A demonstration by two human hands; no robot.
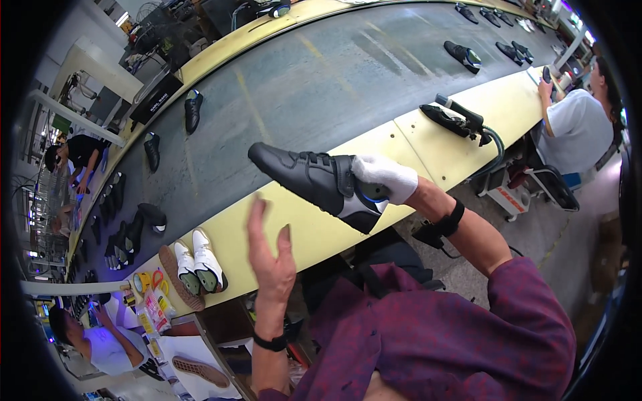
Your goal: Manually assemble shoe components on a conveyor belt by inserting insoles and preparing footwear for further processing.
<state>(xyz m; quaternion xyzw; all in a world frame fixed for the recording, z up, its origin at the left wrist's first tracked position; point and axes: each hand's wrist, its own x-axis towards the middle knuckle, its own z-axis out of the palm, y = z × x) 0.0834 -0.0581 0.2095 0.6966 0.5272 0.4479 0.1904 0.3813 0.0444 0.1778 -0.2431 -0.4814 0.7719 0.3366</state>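
Nearest the lens, the person's own torso in a dark red shirt fills the lower frame, both forearms rising from it. Beyond runs the long grey conveyor belt, curving across the whole view, with black shoes scattered along it and a pale yellow bench edge bordering its near side. Another person in a white shirt sits at the far right of the bench, and two more work at the left. A black hand tool with a hose lies on the bench to the right. The black shoe is held in the air above the bench edge, toe pointing left toward the belt, heel toward the person. The right hand, in a white glove, grips the shoe at the heel opening, fingers curled closed on it. The left hand is bare and empty, raised just below the shoe without touching it, fingers loosely spread and extended. A pair of white shoes rests on the bench to the left.
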